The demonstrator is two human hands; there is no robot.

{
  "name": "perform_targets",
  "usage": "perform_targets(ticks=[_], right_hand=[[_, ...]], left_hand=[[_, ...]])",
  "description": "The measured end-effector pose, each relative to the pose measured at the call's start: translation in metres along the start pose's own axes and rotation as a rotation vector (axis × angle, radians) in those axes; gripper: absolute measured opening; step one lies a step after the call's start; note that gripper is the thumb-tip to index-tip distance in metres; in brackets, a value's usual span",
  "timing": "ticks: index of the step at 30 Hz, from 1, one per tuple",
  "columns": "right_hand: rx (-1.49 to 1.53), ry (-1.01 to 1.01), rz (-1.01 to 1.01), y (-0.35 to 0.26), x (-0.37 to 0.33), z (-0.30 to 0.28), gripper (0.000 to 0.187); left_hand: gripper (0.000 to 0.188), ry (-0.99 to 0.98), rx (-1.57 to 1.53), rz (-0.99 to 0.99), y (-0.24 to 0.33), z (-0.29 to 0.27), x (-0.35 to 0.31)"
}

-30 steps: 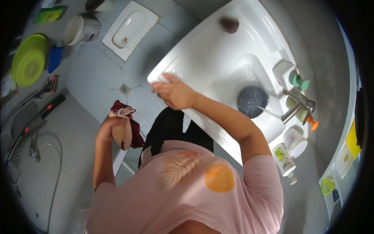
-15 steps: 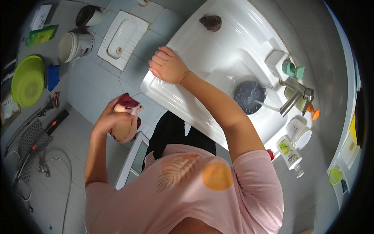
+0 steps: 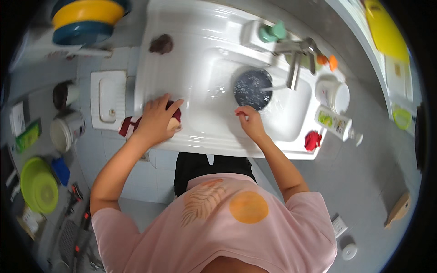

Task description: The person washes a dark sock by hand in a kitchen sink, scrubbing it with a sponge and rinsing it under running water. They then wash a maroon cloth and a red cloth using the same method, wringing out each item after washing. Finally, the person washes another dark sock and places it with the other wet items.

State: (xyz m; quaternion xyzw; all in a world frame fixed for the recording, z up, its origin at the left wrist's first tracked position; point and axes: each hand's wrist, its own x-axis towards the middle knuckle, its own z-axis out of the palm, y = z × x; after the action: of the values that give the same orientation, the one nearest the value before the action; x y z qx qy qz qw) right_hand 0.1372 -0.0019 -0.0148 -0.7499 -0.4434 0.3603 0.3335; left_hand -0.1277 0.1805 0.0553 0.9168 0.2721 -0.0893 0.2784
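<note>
At the front left of the white sink (image 3: 195, 141), my left hand (image 3: 157, 120) lies over a maroon-and-beige cloth bundle (image 3: 174, 122). Its fingers are spread across the top, and a striped end (image 3: 129, 126) hangs past the sink's left edge. My right hand (image 3: 251, 123) hovers above the front of the sink, its fingers loosely curled with nothing visible in them. Just beyond it, a dark round basin (image 3: 253, 89) holds bubbly water. A stream from the metal faucet (image 3: 295, 68) runs into it. A dark brown wet clump (image 3: 161, 44) rests at the sink's back left.
Along the right rim are a soap dispenser (image 3: 261, 36), a white tub (image 3: 333, 94), a bottle with a pump (image 3: 334, 120) and a red scrunched thing (image 3: 312, 140). Left are a squat toilet (image 3: 108, 100), a white bucket (image 3: 66, 132) and a green basin (image 3: 39, 185).
My left hand has brought the cloth bundle from beside my body onto the sink's edge. My right hand has left the sink's left corner and moved near the dark basin. The view has turned.
</note>
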Motion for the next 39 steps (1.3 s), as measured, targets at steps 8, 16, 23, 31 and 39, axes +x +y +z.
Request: perform_targets(ticks=[8,16,23,31,39], right_hand=[[-0.01,0.876,0.086,-0.018,0.015,-0.113,0.018],[-0.734,0.502,-0.254,-0.052,0.032,-0.13,0.057],[-0.342,0.769,-0.056,0.01,-0.057,-0.179,0.027],[-0.283,0.813,0.632,0.111,-0.178,-0.215,0.04],[-0.252,0.46,-0.297,-0.009,-0.139,-0.194,0.03]], left_hand=[[0.064,-0.06,0.182,-0.044,0.047,-0.013,-0.011],[0.039,0.07,0.053,0.033,0.067,0.001,-0.002],[0.028,0.092,-0.155,0.064,0.12,-0.004,0.0],[0.019,0.043,-0.332,0.098,0.178,0.015,0.002],[0.044,-0.358,-1.713,-0.384,0.273,0.05,0.076]])
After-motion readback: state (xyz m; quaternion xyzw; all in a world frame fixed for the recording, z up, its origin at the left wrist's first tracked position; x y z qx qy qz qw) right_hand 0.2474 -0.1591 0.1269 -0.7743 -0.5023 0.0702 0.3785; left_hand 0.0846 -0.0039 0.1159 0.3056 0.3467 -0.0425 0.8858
